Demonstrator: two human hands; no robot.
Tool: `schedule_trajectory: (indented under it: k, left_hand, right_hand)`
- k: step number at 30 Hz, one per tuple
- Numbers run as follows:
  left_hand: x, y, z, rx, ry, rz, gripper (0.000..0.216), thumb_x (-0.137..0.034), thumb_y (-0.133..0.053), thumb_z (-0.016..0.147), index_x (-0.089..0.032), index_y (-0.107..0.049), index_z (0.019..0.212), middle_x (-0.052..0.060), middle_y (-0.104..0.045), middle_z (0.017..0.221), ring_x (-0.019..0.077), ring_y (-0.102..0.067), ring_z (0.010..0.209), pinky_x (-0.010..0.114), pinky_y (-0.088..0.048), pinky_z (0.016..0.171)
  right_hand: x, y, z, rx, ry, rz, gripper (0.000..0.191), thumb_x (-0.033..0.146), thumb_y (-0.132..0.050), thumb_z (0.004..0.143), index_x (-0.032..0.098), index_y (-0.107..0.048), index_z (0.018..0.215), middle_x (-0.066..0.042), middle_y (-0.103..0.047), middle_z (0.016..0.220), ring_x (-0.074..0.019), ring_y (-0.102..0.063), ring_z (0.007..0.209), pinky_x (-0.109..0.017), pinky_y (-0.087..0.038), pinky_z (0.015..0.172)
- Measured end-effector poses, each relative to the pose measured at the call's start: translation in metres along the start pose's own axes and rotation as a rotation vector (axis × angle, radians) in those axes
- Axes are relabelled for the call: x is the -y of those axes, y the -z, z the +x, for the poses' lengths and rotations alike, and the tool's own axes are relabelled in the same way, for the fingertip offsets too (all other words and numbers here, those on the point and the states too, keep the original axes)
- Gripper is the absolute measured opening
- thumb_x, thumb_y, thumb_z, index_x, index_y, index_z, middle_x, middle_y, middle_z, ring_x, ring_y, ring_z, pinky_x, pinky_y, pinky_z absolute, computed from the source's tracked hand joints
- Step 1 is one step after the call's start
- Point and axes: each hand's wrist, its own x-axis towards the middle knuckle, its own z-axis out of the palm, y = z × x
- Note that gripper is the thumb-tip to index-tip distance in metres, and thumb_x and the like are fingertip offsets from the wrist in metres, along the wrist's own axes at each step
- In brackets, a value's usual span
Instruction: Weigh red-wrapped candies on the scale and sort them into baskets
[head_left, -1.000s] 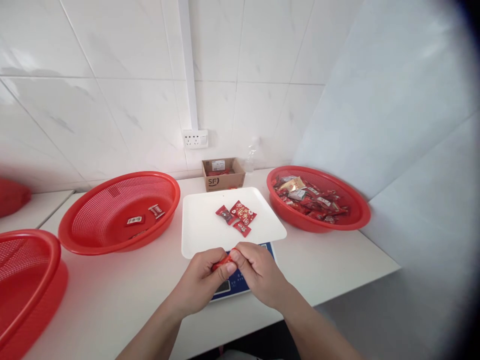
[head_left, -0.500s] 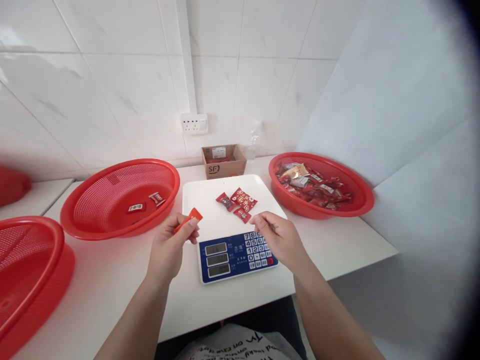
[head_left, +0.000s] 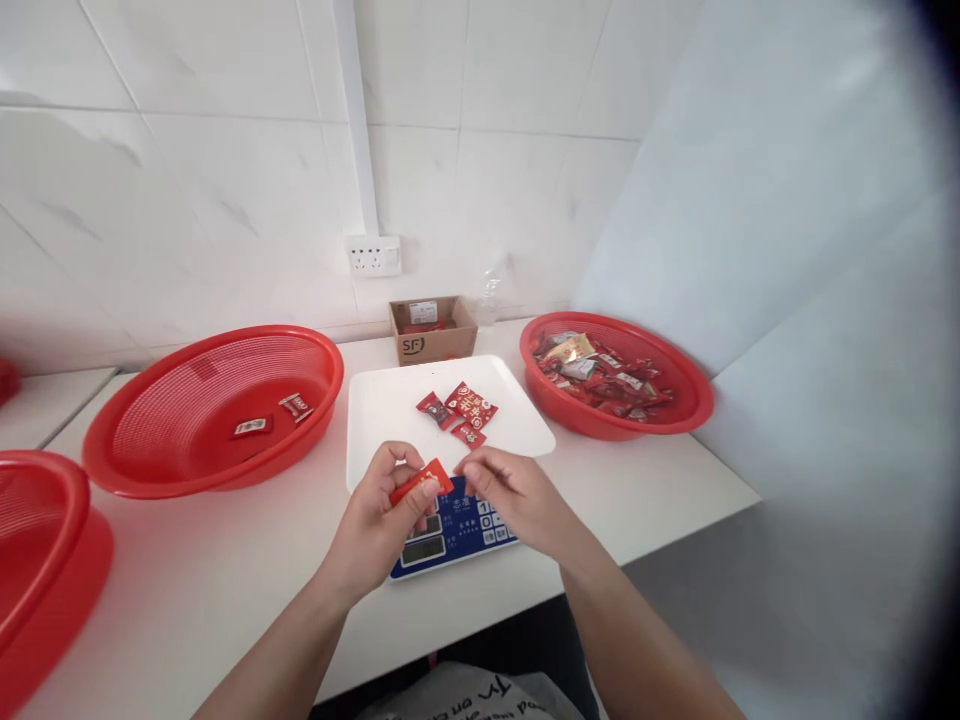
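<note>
My left hand [head_left: 386,515] is closed on a small red wrapped snack packet [head_left: 431,482], pinched between thumb and fingers above the scale's front panel. Close beside the packet's right end, my right hand [head_left: 514,495] has its thumb and forefinger pinched together; whatever they hold, if anything, is hidden. Beyond the hands, the white pan of a digital scale [head_left: 375,410] carries a larger patterned red packet [head_left: 472,404], a dark red packet [head_left: 435,410] and a small red packet [head_left: 469,434]. My hands partly cover the blue keypad panel [head_left: 457,540].
A red basket [head_left: 690,405] full of wrapped snacks stands at right. Another red basket [head_left: 120,465], holding a few packets, is at left, with a further one [head_left: 60,500] nearer me. Behind the scale sit a cardboard box [head_left: 435,347] and a clear plastic item [head_left: 493,290].
My left hand has carried the red packet to the right, over the scale's panel. My right hand has moved left and nearer me, bringing both hands close together. The view has shifted slightly.
</note>
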Motion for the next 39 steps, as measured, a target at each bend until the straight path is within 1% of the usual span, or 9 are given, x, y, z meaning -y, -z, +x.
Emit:
schedule_trajectory:
  k: [3,7,11,16,20,26,30,34,39]
  left_hand:
    - [0.003,-0.005,0.001,0.059,0.053,-0.026,0.027,-0.039,-0.057,0.078,-0.024,-0.036,0.085,-0.008,-0.051,0.059,0.0071,-0.045,0.051,0.018,-0.036,0.049]
    - [0.005,-0.006,0.004,0.127,0.090,0.034,0.028,-0.044,-0.057,0.077,-0.022,-0.040,0.083,-0.007,-0.049,0.061,0.0077,-0.043,0.053,0.019,-0.036,0.051]
    - [0.006,-0.003,0.005,0.178,0.064,0.216,0.029,-0.047,-0.047,0.083,-0.019,-0.048,0.074,-0.005,-0.049,0.061,0.0094,-0.042,0.056,0.021,-0.035,0.053]
    - [0.001,-0.006,0.005,0.066,-0.025,0.329,0.032,-0.045,-0.045,0.084,-0.018,-0.049,0.068,-0.005,-0.046,0.059,0.0095,-0.041,0.055,0.021,-0.035,0.054]
    - [-0.003,-0.006,0.007,0.058,-0.053,0.323,0.029,-0.043,-0.047,0.084,-0.018,-0.052,0.071,-0.005,-0.047,0.061,0.0095,-0.042,0.058,0.021,-0.036,0.055]
    - [-0.007,-0.001,0.010,0.050,-0.045,0.313,0.030,-0.043,-0.050,0.082,-0.018,-0.049,0.066,-0.006,-0.045,0.057,0.0083,-0.040,0.054,0.020,-0.034,0.052]
    - [-0.005,-0.001,0.012,0.022,-0.013,0.300,0.029,-0.045,-0.052,0.081,-0.018,-0.051,0.072,-0.006,-0.046,0.058,0.0079,-0.040,0.054,0.020,-0.033,0.051]
    - [-0.003,-0.001,0.014,-0.072,-0.077,0.239,0.024,-0.040,-0.060,0.076,-0.018,-0.052,0.075,-0.006,-0.048,0.063,0.0073,-0.042,0.057,0.019,-0.034,0.053]
    - [-0.002,0.000,0.013,-0.084,-0.116,0.209,0.016,-0.033,-0.055,0.081,-0.018,-0.058,0.085,-0.002,-0.057,0.075,0.0096,-0.048,0.065,0.021,-0.039,0.060]
  right_hand:
    - [0.005,-0.004,-0.002,0.102,0.023,0.068,0.030,0.039,-0.040,0.090,0.018,-0.057,0.076,0.001,-0.060,0.070,-0.0107,-0.054,0.066,-0.021,-0.040,0.062]
    - [0.006,-0.005,-0.003,0.052,0.022,0.089,0.026,0.036,-0.044,0.088,0.018,-0.056,0.074,0.002,-0.057,0.067,-0.0094,-0.051,0.062,-0.020,-0.038,0.058]
    - [0.006,-0.006,-0.003,0.020,0.027,0.105,0.026,0.035,-0.044,0.088,0.018,-0.055,0.072,0.003,-0.055,0.063,-0.0093,-0.050,0.060,-0.020,-0.038,0.057]
    - [0.006,-0.007,0.000,-0.021,0.057,0.067,0.027,0.035,-0.044,0.088,0.018,-0.051,0.067,0.003,-0.053,0.060,-0.0096,-0.048,0.057,-0.022,-0.038,0.056]
    - [0.004,-0.010,0.004,-0.044,0.079,0.068,0.026,0.035,-0.046,0.087,0.019,-0.051,0.068,0.003,-0.051,0.060,-0.0096,-0.047,0.056,-0.022,-0.037,0.054]
    - [0.005,-0.014,0.008,-0.061,0.094,0.077,0.026,0.035,-0.045,0.088,0.019,-0.050,0.067,0.003,-0.052,0.060,-0.0096,-0.048,0.056,-0.022,-0.037,0.054]
    - [0.004,-0.013,0.012,-0.088,0.059,0.068,0.024,0.035,-0.047,0.086,0.019,-0.052,0.068,0.003,-0.053,0.059,-0.0097,-0.049,0.055,-0.022,-0.038,0.053]
    - [0.004,-0.011,0.015,-0.109,0.065,0.045,0.025,0.037,-0.048,0.086,0.019,-0.054,0.070,0.003,-0.054,0.060,-0.0099,-0.050,0.056,-0.022,-0.038,0.054]
    - [0.002,-0.008,0.017,-0.125,0.072,0.002,0.027,0.038,-0.046,0.086,0.019,-0.052,0.068,0.003,-0.055,0.060,-0.0098,-0.050,0.055,-0.023,-0.038,0.055]
